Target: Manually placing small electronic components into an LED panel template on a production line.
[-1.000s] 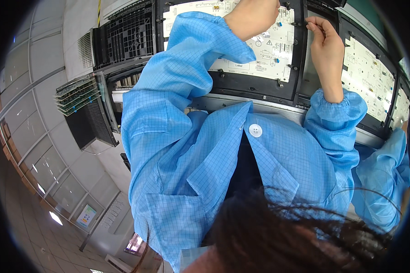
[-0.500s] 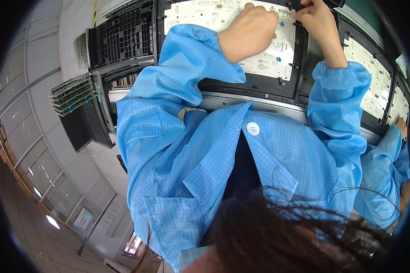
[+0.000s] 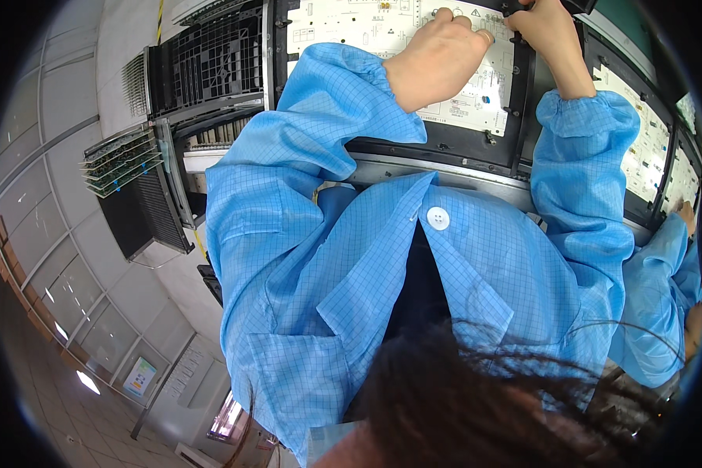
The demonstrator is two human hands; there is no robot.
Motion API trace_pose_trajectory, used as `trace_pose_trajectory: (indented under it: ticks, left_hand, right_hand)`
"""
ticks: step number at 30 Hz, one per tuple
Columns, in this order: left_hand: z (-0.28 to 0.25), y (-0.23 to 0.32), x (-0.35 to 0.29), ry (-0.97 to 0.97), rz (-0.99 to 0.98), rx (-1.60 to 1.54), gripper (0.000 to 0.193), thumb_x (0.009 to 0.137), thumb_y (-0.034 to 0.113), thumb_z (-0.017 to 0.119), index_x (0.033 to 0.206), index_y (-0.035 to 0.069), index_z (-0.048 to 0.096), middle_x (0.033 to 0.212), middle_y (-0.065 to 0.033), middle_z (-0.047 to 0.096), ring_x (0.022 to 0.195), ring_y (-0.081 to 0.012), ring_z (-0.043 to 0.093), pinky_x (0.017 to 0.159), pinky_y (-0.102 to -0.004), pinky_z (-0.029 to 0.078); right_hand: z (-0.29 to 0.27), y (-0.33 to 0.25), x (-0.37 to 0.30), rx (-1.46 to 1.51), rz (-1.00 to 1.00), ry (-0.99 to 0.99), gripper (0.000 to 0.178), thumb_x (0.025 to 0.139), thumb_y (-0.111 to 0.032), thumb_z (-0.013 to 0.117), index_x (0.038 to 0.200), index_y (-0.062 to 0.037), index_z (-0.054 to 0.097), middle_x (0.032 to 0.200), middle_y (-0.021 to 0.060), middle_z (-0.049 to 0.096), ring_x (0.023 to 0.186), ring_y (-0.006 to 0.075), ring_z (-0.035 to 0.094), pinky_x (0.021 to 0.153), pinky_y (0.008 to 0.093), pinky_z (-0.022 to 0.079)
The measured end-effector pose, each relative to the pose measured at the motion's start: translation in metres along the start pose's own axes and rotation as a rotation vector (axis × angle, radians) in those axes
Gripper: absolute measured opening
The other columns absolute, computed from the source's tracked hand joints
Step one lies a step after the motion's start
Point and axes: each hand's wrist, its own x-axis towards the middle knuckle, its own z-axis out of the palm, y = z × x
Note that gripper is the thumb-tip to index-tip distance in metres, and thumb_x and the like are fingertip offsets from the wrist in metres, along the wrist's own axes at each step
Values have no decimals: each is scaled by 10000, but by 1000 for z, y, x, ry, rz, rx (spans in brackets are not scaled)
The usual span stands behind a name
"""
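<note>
Bends over the work with the left hand (image 3: pixel 441 62) curled palm-down above a white circuit board (image 3: pixel 351 31), hiding the fingertips; cannot tell whether gripping anything. Crooks the fingers of the right hand (image 3: pixel 546 31) near the board's upper right corner, partly cut off by the picture's edge, with grip again impossible to tell. Lies flat beneath the left hand, set into a black frame (image 3: pixel 476 152). Probably feels light and stiff, smooth to the touch, yet fragile if flexed or pressed on its parts; likely best held by opposite bare edges. Looks thin and pale, printed with dark outlines and symbols, dotted with small components, including a blue component (image 3: pixel 486 99) toward the right. Flanked at right by a second white board (image 3: pixel 628 125), at far left by stacked green boards (image 3: pixel 121 160).
</note>
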Motion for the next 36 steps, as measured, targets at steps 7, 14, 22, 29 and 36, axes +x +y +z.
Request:
trace_pose_trajectory:
  ticks: [7,14,22,29,36]
  left_hand:
    - [-14,18,-1,-48,-47,335,140,835,2,518,946,-13,603,875,-245,609,891,-432,576,801,-464,489]
    - [-57,-14,-3,7,-410,-707,146,896,64,585,999,-30,626,876,-214,666,841,-350,658,770,-394,507]
    - [-46,1,-23,-17,-457,-624,125,808,50,659,871,-41,718,749,-206,667,714,-312,658,703,-404,527]
    - [-19,16,-19,32,-411,-504,149,844,74,641,884,-42,726,771,-225,686,707,-352,680,685,-405,547]
    - [8,29,-5,77,-339,-423,147,793,44,628,861,-37,729,765,-230,684,716,-360,686,717,-414,558]
  right_hand:
    - [-9,-17,-14,205,96,-63,219,687,-33,715,845,2,568,768,211,641,773,376,658,693,433,498]
    - [14,2,-52,18,-582,-29,115,803,-64,697,912,-29,688,855,92,622,828,303,561,729,377,486]
    - [41,9,-89,-81,-570,147,135,824,1,650,946,-44,614,887,103,620,855,319,536,739,404,478]
    - [5,51,-95,272,-125,113,80,978,-86,595,1030,-26,601,811,52,629,706,79,552,623,220,452]
    - [-1,60,-110,392,29,81,86,982,-78,589,1040,-16,599,832,12,621,723,55,538,611,203,435]
